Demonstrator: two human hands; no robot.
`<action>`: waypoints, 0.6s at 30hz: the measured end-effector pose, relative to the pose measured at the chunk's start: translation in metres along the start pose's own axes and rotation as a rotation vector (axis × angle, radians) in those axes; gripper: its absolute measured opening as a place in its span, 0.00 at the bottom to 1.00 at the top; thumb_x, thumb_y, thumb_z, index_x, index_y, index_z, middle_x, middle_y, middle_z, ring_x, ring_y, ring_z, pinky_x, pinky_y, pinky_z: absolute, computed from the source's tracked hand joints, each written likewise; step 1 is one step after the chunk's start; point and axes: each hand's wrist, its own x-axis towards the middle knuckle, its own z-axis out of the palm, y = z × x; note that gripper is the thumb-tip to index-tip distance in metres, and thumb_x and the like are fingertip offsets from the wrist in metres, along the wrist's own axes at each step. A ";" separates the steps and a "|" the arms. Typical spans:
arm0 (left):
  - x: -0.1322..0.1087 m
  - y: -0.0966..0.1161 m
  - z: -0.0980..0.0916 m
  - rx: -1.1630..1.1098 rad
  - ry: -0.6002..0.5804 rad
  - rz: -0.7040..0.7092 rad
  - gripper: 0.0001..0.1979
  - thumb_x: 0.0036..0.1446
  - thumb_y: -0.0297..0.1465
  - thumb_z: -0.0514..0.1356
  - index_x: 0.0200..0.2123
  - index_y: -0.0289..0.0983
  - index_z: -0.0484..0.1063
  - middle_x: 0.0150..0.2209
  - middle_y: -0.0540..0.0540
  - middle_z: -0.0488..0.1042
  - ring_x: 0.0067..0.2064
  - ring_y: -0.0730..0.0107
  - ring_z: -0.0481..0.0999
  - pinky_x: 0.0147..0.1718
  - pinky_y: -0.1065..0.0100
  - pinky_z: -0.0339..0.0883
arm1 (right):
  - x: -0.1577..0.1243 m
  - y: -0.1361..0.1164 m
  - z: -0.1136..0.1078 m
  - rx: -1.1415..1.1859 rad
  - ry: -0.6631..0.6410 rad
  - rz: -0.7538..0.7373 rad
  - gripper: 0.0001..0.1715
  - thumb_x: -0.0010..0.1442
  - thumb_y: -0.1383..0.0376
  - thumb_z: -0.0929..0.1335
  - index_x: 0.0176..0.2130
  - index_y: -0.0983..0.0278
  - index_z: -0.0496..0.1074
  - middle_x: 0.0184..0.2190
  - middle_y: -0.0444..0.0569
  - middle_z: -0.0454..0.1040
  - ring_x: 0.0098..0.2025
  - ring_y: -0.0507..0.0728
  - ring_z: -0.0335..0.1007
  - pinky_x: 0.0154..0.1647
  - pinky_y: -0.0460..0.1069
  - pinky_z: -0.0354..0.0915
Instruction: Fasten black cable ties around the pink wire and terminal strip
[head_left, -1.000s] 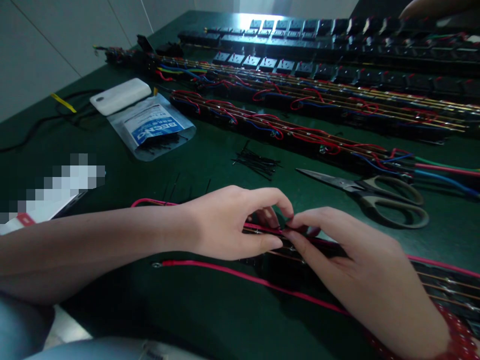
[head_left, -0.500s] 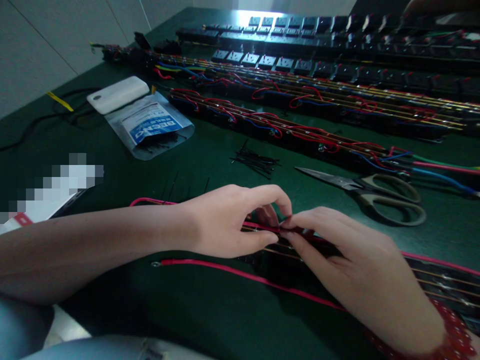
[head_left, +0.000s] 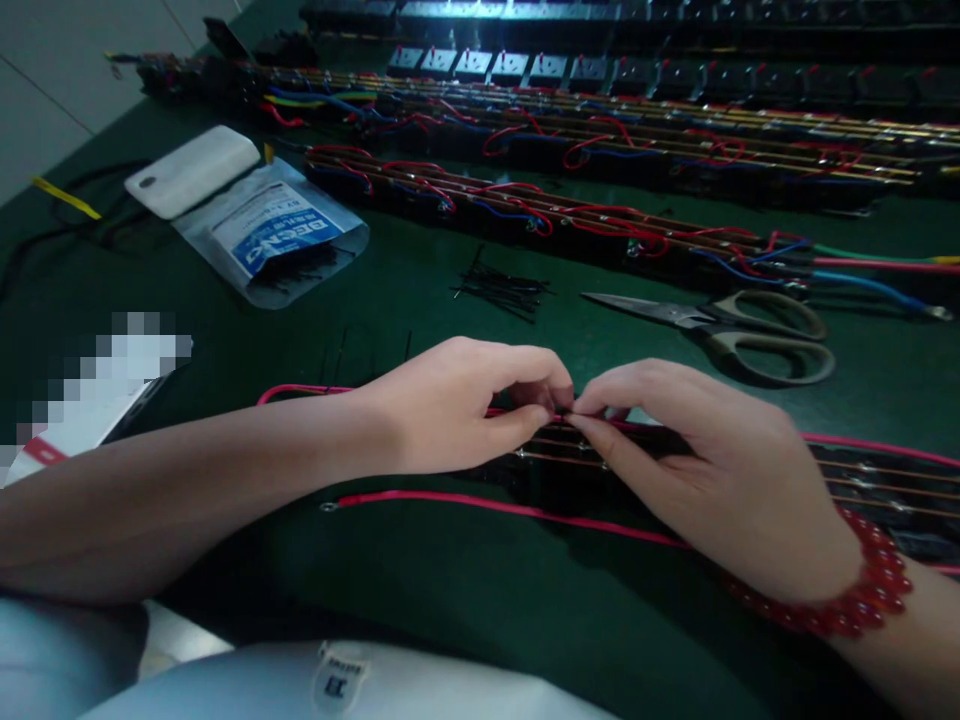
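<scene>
Two pinches are closed on one thin pink-red wire (head_left: 420,502) at frame centre by left hand (head_left: 457,405) and right hand (head_left: 705,470), long axis run 9-to-3 o'clock over the dark socket strip (head_left: 862,490).

Dim, backlit glare; edges prob. warped

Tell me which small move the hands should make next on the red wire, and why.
Probably draw the pinch tight. The left hand and right hand meet fingertip to fingertip on the red wire over the power strip; what they pinch is too small to see.
</scene>
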 end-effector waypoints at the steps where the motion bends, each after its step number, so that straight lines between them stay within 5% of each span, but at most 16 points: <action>1: 0.000 0.000 0.000 -0.002 -0.002 -0.007 0.12 0.64 0.28 0.55 0.47 0.39 0.75 0.40 0.52 0.79 0.42 0.75 0.77 0.40 0.74 0.67 | 0.000 0.000 0.000 0.006 -0.002 0.010 0.06 0.65 0.66 0.66 0.36 0.58 0.73 0.34 0.46 0.80 0.35 0.54 0.76 0.36 0.50 0.74; 18: 0.001 -0.001 0.000 0.095 0.010 0.014 0.13 0.63 0.25 0.53 0.43 0.41 0.77 0.42 0.54 0.80 0.44 0.75 0.77 0.42 0.75 0.66 | 0.001 0.000 0.001 0.031 -0.014 0.063 0.07 0.65 0.65 0.65 0.35 0.58 0.73 0.33 0.46 0.79 0.32 0.54 0.74 0.33 0.49 0.71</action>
